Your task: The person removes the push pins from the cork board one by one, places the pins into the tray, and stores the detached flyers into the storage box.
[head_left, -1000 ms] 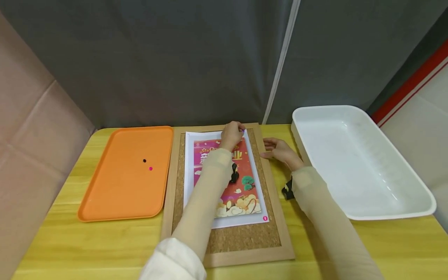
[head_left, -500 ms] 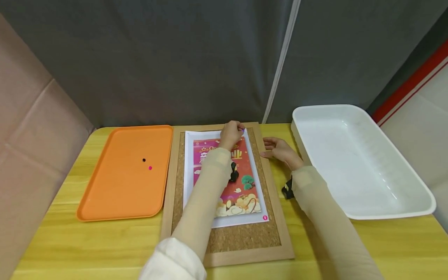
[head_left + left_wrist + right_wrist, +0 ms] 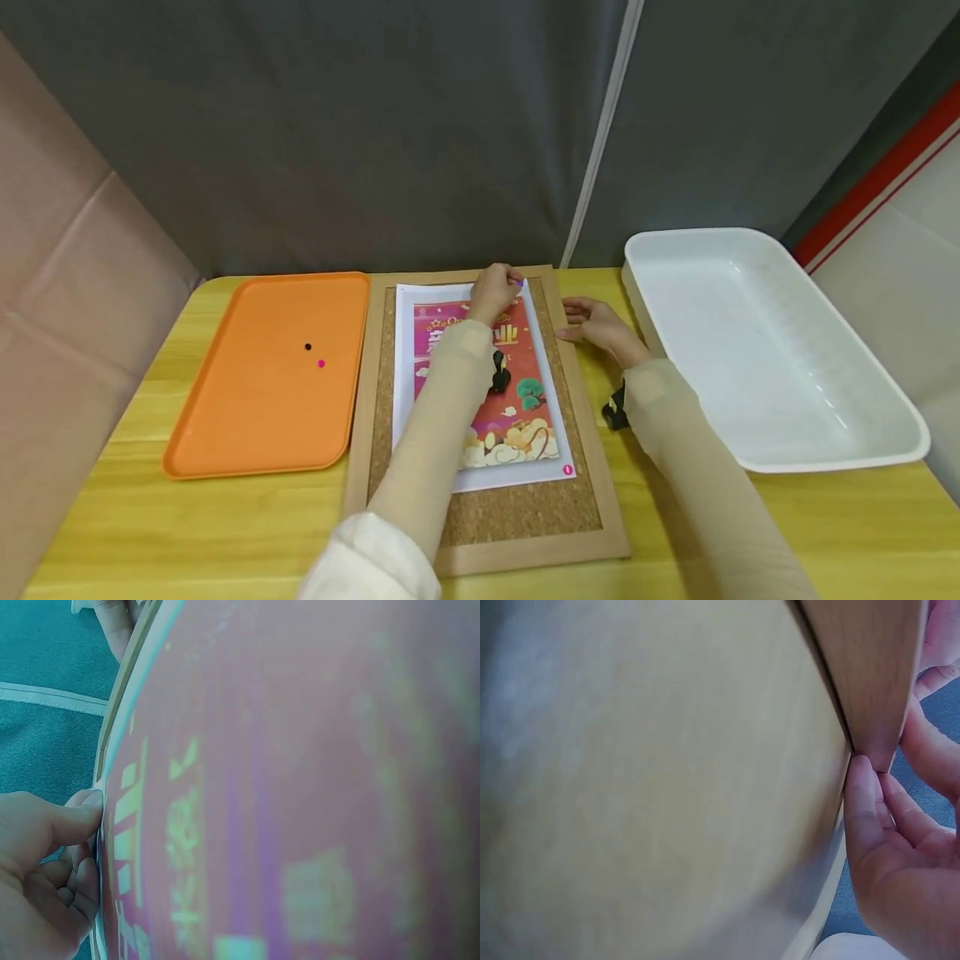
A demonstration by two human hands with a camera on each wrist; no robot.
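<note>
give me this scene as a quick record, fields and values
middle: rectangular brown cork board with wooden frame
on it: red poster with white margins
left hand: pinches tiny purple item at poster's upper right corner
right hand: grips board's right edge
left side: flat orange tray with black dot, pink dot
right side: deep white basin

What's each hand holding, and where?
The right hand grips the rectangular wooden-framed cork board by its right edge. The left hand pinches a tiny purple thing; its pinched part is hidden.

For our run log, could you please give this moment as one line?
left hand: pinching purple piece at poster top-right corner | right hand: holding corkboard edge
</note>
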